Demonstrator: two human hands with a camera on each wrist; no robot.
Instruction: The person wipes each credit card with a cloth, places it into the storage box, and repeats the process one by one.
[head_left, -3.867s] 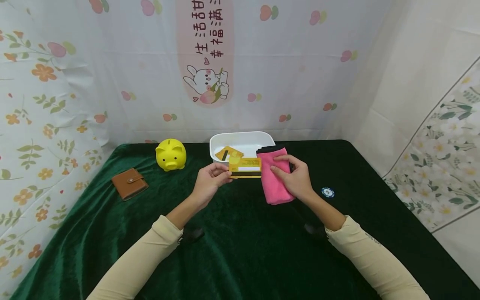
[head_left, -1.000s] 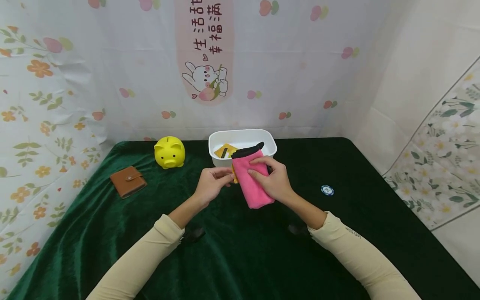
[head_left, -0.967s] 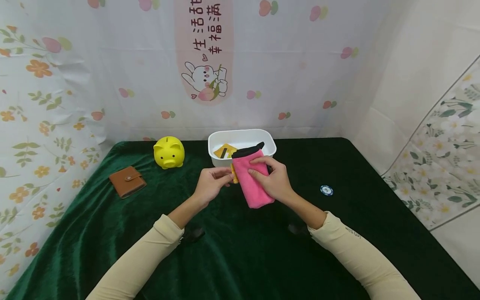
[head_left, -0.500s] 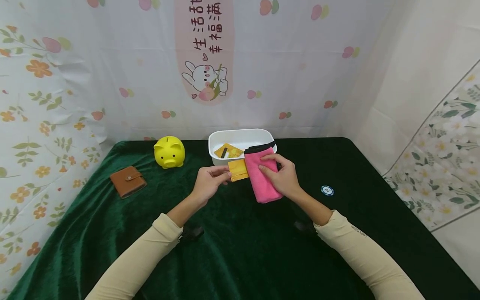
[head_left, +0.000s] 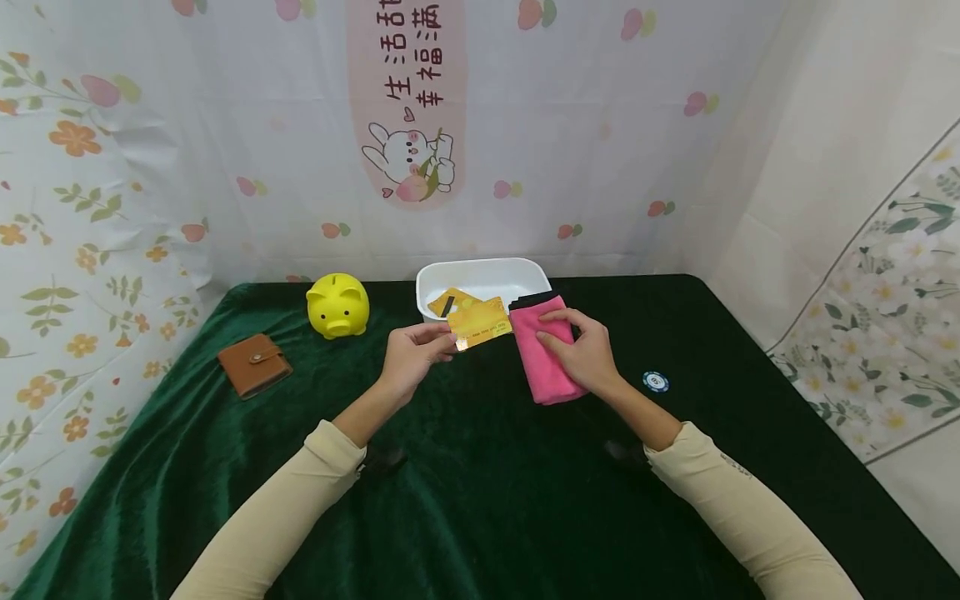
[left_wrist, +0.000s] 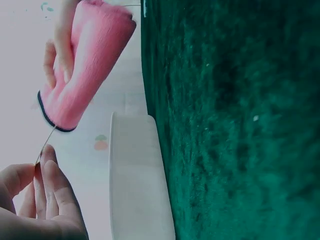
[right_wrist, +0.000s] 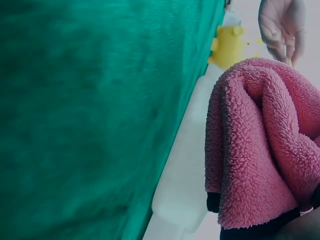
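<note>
In the head view my left hand (head_left: 408, 358) pinches a gold bank card (head_left: 482, 323) by its lower left corner, in front of the white tub. Its printed number side faces the camera. My right hand (head_left: 588, 354) grips a folded pink cloth (head_left: 536, 346) with a black edge, just right of the card. From the left wrist the card (left_wrist: 46, 142) appears edge-on, a thin line between thumb and fingers, its far end by the cloth (left_wrist: 95, 55). The right wrist view shows the fluffy cloth (right_wrist: 260, 150) bunched in folds, covering most of the right hand.
Behind the card stands a white tub (head_left: 525, 271) with more gold cards (head_left: 450, 298) inside. A yellow piggy bank (head_left: 337, 306) and a brown wallet (head_left: 255, 365) are on the left of the green tablecloth (head_left: 480, 500). To the right lies a poker chip (head_left: 656, 382).
Earlier the card showed its striped back; now its front shows. One second ago the cloth covered most of the card. Since then the right hand has drawn the cloth rightward, off the card.
</note>
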